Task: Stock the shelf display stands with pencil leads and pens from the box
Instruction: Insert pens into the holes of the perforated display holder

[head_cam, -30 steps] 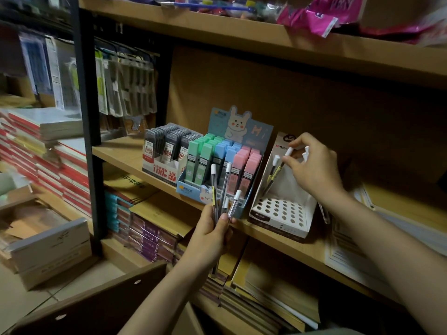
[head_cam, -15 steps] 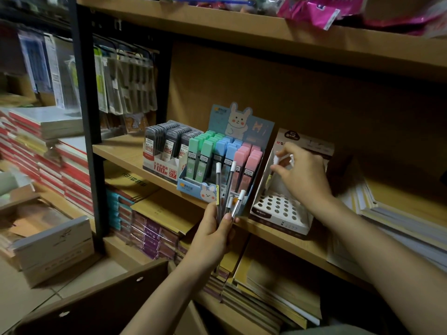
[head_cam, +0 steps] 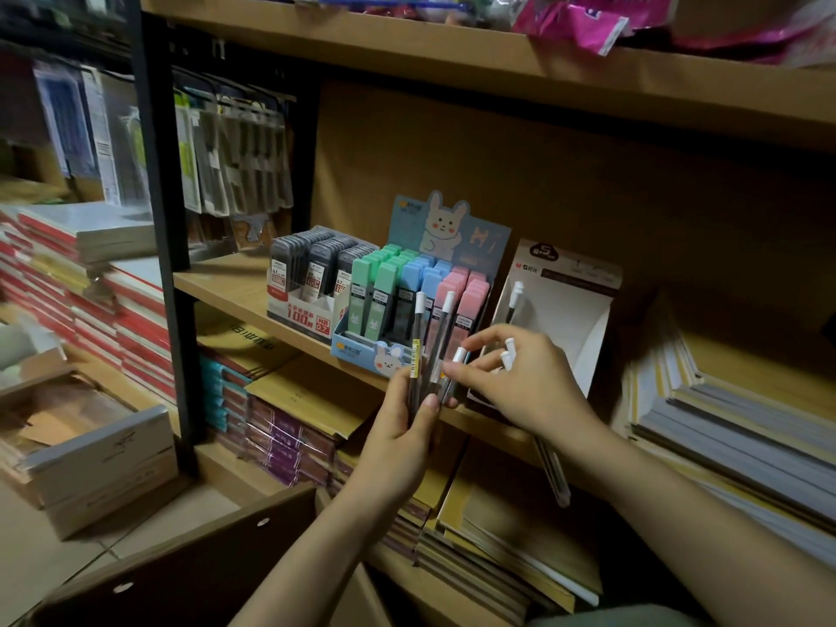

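Wooden shelf (head_cam: 235,287) in front of us. Our left hand (head_cam: 398,441) grips a few pens (head_cam: 425,355) upright, our right hand (head_cam: 520,382) pinches one's cap. Behind: rabbit lead stand (head_cam: 407,319), grey leads (head_cam: 312,264), white pen stand (head_cam: 561,319) with one pen.

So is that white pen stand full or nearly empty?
Nearly empty: the white pen stand shows only one pen standing upright in it.
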{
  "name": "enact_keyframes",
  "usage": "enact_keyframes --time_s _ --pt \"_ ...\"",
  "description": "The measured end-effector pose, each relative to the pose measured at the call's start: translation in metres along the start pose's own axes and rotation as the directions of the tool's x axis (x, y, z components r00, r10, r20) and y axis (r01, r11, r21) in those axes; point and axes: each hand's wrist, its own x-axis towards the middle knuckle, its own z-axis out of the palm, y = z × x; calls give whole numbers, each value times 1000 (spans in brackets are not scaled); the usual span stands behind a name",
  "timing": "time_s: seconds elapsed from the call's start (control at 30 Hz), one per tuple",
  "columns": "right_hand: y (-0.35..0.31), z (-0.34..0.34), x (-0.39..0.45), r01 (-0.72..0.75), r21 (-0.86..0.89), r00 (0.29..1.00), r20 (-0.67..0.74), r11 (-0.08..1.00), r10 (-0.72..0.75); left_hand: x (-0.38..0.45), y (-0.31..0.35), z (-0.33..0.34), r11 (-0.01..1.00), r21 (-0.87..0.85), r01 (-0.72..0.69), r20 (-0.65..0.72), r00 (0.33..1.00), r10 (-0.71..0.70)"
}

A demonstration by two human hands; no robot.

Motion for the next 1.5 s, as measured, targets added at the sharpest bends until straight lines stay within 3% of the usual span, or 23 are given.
enact_keyframes --time_s 0.17,0.37,0.57,0.67,0.77,0.93,1.5 --pt "0 -3 4 -31 12 999 41 999 31 -2 -2 1 997 72 -33 16 999 32" --pt "-2 -17 6 -107 255 993 74 961 91 0 -1 2 1000 -28 10 8 1000 -10" --pt "-5 -22 5 -57 176 998 24 983 53 2 -3 5 999 30 -14 -8 1000 14" --pt "-10 -46 21 48 191 984 -176 980 -13 6 -11 2 999 22 50 -148 988 -46" --pt "-11 -60 33 152 -33 928 -338 988 -154 7 -16 -4 994 13 111 -194 975 -106" --pt "3 -52 36 138 -108 925 -341 984 -168 6 -17 0 993 13 119 -138 984 -116" --pt "3 -50 45 138 -117 915 -366 984 -171 5 -20 0 990 31 136 -127 983 -131"
